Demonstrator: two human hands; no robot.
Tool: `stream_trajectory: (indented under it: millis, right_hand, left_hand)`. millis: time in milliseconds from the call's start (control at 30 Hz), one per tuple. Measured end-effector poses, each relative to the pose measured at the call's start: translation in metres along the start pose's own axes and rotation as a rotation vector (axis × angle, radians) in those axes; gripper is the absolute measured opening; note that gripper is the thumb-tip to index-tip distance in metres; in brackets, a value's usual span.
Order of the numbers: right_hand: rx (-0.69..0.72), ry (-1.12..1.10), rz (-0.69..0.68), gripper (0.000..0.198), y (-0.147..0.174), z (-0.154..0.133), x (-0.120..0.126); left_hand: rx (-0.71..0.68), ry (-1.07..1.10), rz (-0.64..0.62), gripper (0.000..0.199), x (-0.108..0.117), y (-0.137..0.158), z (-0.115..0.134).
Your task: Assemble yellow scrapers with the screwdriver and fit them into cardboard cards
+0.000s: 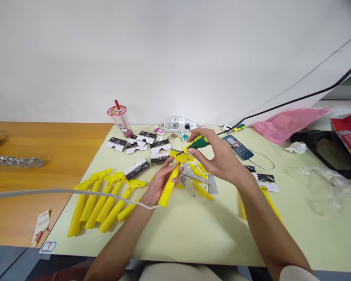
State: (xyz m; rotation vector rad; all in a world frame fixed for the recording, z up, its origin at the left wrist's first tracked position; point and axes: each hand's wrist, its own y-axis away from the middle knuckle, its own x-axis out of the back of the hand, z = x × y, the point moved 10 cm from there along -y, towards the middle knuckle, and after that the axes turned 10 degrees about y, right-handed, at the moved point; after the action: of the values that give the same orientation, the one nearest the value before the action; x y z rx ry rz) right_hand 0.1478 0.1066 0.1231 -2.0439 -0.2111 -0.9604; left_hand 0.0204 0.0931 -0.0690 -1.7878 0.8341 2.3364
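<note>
My left hand (163, 180) is closed round the handle of a yellow scraper (168, 190), its wide head tilted up and away from me. In my right hand (218, 154) is a green and yellow screwdriver (199, 143), its tip at the scraper's head. Behind and right of the scraper lie loose yellow head pieces (203, 191), grey metal plates (213, 184) and small screws. Several more yellow scraper bodies (113, 208) lie in a row left of my left forearm. Further yellow handles (270, 203) show partly behind my right forearm.
Black and white small boxes (137, 168) are scattered at the back left near a drink cup (123, 121). A power strip (175, 125) lies by the wall. A phone (238, 147) is charging behind my right hand. Pink plastic (286, 125) and clear plastic (327, 187) lie right. A grey cable (76, 191) crosses the left foreground.
</note>
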Motion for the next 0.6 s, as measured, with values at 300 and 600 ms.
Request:
stream_trajectory:
  millis: [300,600]
  right_hand:
    - [0.056,-0.044,-0.001,0.047,-0.0005,-0.0075,0.0015]
    - [0.064,-0.023,0.015,0.048,-0.0008,-0.0087,0.0052]
  left_hand:
    - [0.002,-0.01,-0.004,0.044,-0.0016,0.001,-0.0007]
    - [0.0,-0.017,-0.014,0.045,-0.0035,0.0011,-0.0011]
